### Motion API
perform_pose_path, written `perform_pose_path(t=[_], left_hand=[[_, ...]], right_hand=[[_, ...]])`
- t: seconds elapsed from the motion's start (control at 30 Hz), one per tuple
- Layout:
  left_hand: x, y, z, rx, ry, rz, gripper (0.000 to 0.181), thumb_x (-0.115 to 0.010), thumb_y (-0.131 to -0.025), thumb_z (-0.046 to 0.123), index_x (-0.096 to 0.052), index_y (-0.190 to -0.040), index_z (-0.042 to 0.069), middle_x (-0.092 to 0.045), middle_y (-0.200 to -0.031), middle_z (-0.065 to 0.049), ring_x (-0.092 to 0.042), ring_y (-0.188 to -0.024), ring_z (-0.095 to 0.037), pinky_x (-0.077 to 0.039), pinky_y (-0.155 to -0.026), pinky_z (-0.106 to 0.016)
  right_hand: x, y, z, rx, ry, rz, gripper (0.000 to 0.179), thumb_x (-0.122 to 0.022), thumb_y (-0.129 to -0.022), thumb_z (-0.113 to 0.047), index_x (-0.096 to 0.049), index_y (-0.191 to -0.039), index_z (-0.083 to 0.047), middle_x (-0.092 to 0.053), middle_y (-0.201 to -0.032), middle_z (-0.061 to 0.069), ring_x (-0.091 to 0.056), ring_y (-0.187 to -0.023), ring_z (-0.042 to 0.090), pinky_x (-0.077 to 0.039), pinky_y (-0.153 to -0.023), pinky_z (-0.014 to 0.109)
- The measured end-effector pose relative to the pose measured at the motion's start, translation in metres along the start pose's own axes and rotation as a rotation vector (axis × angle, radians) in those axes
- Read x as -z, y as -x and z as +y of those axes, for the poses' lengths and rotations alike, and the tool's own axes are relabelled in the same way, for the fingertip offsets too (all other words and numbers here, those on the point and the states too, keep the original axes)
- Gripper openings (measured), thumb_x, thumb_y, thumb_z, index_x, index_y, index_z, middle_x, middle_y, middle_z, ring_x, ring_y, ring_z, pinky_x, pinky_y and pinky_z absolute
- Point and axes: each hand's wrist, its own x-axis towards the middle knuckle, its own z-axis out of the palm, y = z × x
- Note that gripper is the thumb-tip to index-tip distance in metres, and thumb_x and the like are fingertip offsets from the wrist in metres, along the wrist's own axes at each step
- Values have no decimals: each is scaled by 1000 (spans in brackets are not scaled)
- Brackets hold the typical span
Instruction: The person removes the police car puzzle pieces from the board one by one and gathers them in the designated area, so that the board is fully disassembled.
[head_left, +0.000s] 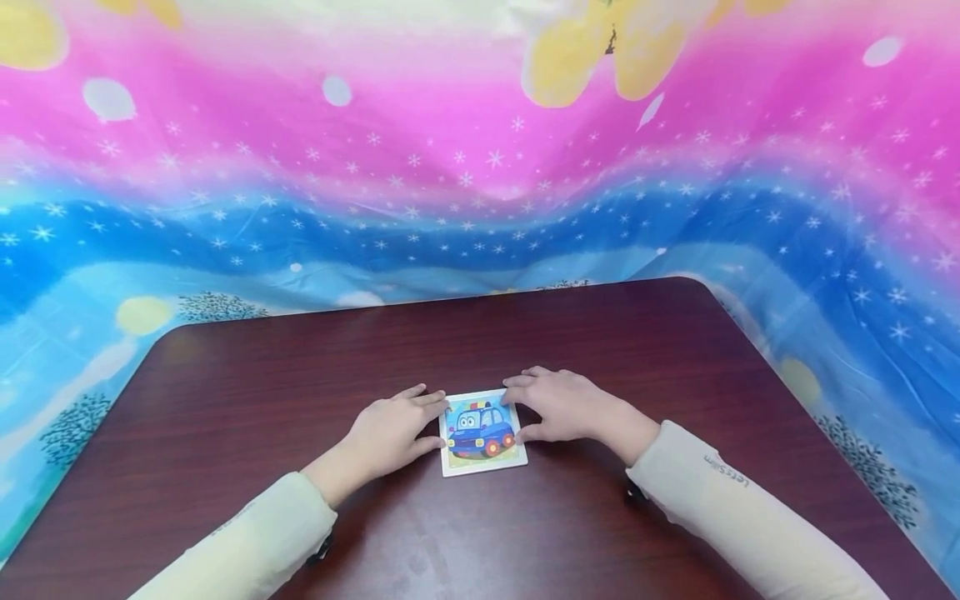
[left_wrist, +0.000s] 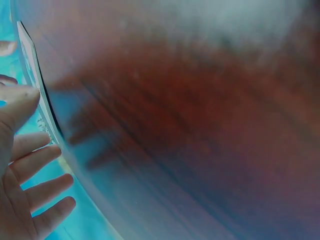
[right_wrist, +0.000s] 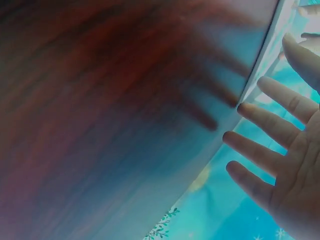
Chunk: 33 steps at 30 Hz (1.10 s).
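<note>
A small square picture board with a white border lies flat on the dark wooden table, showing a blue cartoon police car with eyes. At its left edge is my left hand, fingers extended and thumb lower down the same side. My right hand mirrors it at the right edge, index fingertip over the upper right corner and thumb by the lower side. Both wrist views show the hands with straight, spread fingers. There the board appears edge-on as a thin pale slab.
The glossy reddish-brown table has rounded far corners and reflects the hands. Behind and beside it hangs a pink and blue patterned cloth. Light sleeves cover both forearms, with a dark strap under each cuff.
</note>
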Motion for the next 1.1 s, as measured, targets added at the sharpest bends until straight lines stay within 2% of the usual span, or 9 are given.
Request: perform_pose_path(t=[0.17,0.37,0.63,0.93,1.1], left_hand=[[2,6,2,13,36,39,51,-74,-88,37,-65,-132,13,-62,-139,-5,-56,-133,-30,-53,-99,-44],[1,13,7,23,67,26,57,-75,-88,40,-63,-134,8,-62,-139,-9,-54,-134,-30,-51,-102,-44],[-5,19,9,7,44,-8,68,-69,-89,50,-58,-139,6,-54,-147,-10,-48,-140,-28,-52,-99,-42],[-5,20,7,-1,25,-31,72,-68,-88,54,-55,-142,8,-52,-150,-8,-47,-141,-27,-52,-99,-41],[-4,20,5,-6,22,-42,71,-68,-89,54,-55,-142,8,-52,-150,-9,-47,-141,-27,-54,-96,-42]], right_hand=[[3,-6,1,-9,-41,46,53,-74,-87,-43,-62,-135,-23,-53,-149,4,-49,-135,27,-51,-98,49],[8,-19,-6,5,-87,74,49,-74,-88,-37,-63,-133,-22,-62,-135,-1,-55,-123,21,-54,-95,42],[10,-41,-20,17,-108,40,45,-73,-89,-39,-65,-130,-22,-63,-125,-3,-55,-121,20,-53,-95,41],[10,-59,-28,69,-122,17,31,-74,-89,-35,-70,-117,-22,-61,-109,-5,-54,-100,12,-52,-85,34],[7,-64,-29,67,-143,-34,33,-75,-89,-35,-68,-119,-23,-59,-109,-6,-52,-99,11,-52,-86,33]])
